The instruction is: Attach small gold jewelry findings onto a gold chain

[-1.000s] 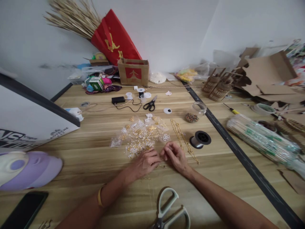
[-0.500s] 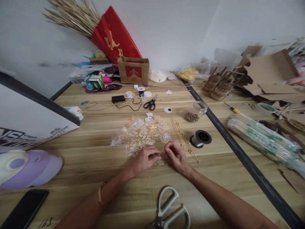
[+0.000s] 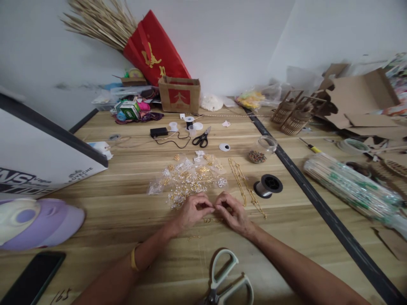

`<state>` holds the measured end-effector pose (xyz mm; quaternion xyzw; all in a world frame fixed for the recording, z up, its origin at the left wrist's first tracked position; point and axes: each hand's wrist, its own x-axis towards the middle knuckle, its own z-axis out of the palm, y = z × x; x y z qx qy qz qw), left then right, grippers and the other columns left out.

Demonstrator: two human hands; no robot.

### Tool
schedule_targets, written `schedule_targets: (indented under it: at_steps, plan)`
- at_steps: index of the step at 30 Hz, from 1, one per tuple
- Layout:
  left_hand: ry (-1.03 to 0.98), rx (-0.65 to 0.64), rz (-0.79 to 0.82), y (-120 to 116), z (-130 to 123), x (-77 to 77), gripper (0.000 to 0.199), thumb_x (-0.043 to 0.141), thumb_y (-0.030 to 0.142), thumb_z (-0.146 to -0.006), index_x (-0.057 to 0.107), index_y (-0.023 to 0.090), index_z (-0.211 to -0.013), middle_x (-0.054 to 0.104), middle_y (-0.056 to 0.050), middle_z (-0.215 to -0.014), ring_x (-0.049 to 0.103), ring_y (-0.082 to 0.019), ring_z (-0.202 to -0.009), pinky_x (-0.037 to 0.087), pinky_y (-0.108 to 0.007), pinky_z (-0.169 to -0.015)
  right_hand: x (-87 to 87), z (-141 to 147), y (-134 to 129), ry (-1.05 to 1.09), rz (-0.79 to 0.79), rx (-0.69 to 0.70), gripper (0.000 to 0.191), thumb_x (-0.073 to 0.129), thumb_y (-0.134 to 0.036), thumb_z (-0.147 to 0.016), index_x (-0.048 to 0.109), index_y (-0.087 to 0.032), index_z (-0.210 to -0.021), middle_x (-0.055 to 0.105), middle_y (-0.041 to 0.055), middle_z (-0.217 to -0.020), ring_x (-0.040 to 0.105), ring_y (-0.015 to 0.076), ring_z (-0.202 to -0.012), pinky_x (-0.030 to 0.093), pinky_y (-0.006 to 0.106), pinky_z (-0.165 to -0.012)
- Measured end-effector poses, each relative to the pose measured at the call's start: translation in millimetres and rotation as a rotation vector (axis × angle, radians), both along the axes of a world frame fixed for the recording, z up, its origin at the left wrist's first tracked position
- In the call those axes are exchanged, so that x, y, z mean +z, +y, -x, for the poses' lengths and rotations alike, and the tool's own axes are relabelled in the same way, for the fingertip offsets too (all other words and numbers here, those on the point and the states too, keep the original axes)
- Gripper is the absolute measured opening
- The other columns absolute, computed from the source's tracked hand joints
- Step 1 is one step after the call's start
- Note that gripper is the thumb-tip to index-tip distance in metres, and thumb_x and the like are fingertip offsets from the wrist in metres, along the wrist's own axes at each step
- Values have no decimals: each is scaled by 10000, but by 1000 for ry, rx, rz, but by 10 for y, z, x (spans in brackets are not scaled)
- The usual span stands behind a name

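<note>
My left hand (image 3: 195, 210) and my right hand (image 3: 231, 212) meet fingertip to fingertip over the wooden table, each pinching at something too small to make out. Just beneath them lies a short gold chain (image 3: 213, 220), and another small chain piece (image 3: 193, 237) rests nearer to me. Beyond my left hand spreads a pile of gold and clear beads and findings (image 3: 190, 182), partly on plastic bags. Long gold chains (image 3: 238, 180) lie beyond my right hand, beside a black spool of wire (image 3: 269, 186).
Large pale-handled scissors (image 3: 225, 271) lie at the front edge. Farther back are black scissors (image 3: 201, 139), a jar of beads (image 3: 257, 156) and a paper box (image 3: 179, 95). A purple cap (image 3: 60, 220) and phone (image 3: 34, 277) are left; wrapped sticks (image 3: 349, 186) lie right.
My right hand's fingers have shifted slightly left and come together with my left fingertips, closing the small gap between the hands. The view has moved very slightly.
</note>
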<state>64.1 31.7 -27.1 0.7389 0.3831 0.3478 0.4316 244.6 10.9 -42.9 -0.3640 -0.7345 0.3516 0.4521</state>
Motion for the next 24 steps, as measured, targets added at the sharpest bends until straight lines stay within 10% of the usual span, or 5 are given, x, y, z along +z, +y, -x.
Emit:
schedule_targets:
  at_steps: [9,24]
  plan:
    - [-34,44,123,42,32,46,86,666,208,-749,700,137,-716,667,-21,-668,583,-132,-637,437,-234,-626,-10,36,-41,74,278,70,244,524,-357,-881,463,-184,-1042,443,-54,-570,372,80,-438,265,197,-402]
    - [-116,27,57,131,53,-57,115,677,226,-733,685,125,-679,657,-36,-670,577,-134,-645,435,-232,-614,-104,66,26,4,272,-40,211,555,-351,-859,585,-157,-782,560,-6,-578,488,102,-512,372,206,-484]
